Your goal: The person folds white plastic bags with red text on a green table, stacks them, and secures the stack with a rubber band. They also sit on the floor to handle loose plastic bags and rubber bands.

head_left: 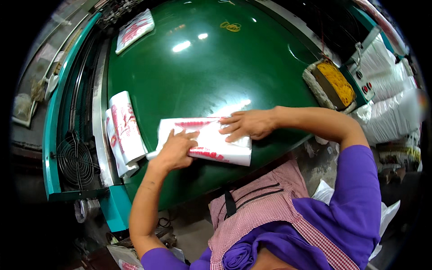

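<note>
A folded bundle of white plastic bags (pixel 230 146) with red print lies at the near edge of the green work table. On its left part rests my left hand (pixel 177 148), with thumb and fingers apart. My right hand (pixel 249 124) lies across the upper right part, palm down, its fingers stretched out. Both hands touch the bundle from above and neither grips it. Part of the print is hidden beneath them. Left of my left hand, folded white bags (pixel 126 128) with red print lie by the metal rail.
The green table (pixel 198 76) bears another bag bundle (pixel 136 30) at the far left and loose yellow rubber bands (pixel 230 26). A box of rubber bands (pixel 335 83) and a button panel (pixel 365 86) stand right. A fan guard (pixel 75 160) sits left. White sacks (pixel 391 112) are piled right.
</note>
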Tool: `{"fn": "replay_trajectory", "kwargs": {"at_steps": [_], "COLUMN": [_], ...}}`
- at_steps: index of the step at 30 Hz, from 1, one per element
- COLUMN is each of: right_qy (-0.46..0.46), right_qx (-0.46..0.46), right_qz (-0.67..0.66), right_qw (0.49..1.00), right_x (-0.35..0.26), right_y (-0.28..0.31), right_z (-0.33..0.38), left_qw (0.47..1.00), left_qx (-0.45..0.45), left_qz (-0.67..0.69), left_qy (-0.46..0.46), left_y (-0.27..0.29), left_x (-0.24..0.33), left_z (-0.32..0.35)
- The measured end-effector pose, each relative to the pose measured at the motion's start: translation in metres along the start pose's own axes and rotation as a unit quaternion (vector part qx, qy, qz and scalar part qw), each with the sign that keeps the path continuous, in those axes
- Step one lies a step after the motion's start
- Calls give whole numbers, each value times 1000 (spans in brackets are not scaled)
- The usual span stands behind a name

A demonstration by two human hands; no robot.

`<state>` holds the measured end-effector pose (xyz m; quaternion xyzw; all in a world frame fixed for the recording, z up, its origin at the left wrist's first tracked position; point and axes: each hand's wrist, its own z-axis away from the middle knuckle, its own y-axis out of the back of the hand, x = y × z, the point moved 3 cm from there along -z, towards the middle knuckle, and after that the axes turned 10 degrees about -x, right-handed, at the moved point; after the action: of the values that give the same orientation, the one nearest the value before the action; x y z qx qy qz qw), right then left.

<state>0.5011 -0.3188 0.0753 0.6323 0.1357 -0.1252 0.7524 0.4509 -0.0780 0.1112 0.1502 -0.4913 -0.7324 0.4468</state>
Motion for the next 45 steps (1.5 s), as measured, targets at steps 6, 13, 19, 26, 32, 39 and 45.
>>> {"fn": "replay_trajectory", "kwargs": {"at_steps": [6,13,19,26,32,39,45], "right_qy": [-244,-201,-252,-338,-632,-455,-468], "right_qx": [-51,-26,75,505,380,575,622], "right_qz": [-304,-165,-315,-95,-18,-72,-227], "right_qw": [920,965,912,789,675,676,585], "right_x": [-40,-34,48,236,353,350,274], "right_y": [33,21,30,62,76,49,38], "right_z": [6,-1,-24,21,66,88,108], "left_qw": [991,963,954,977,962,954,942], "left_qx": [85,31,232,148,107,138,120], "left_qz": [105,264,36,144,246,260,304], "left_qy": [18,50,187,51,59,62,73], "left_y": [-28,-32,-20,-17,-10,-12,-8], "left_x": [40,17,-35,-13,-18,-10,27], "left_z": [10,52,17,-38,-45,-41,-11]}}
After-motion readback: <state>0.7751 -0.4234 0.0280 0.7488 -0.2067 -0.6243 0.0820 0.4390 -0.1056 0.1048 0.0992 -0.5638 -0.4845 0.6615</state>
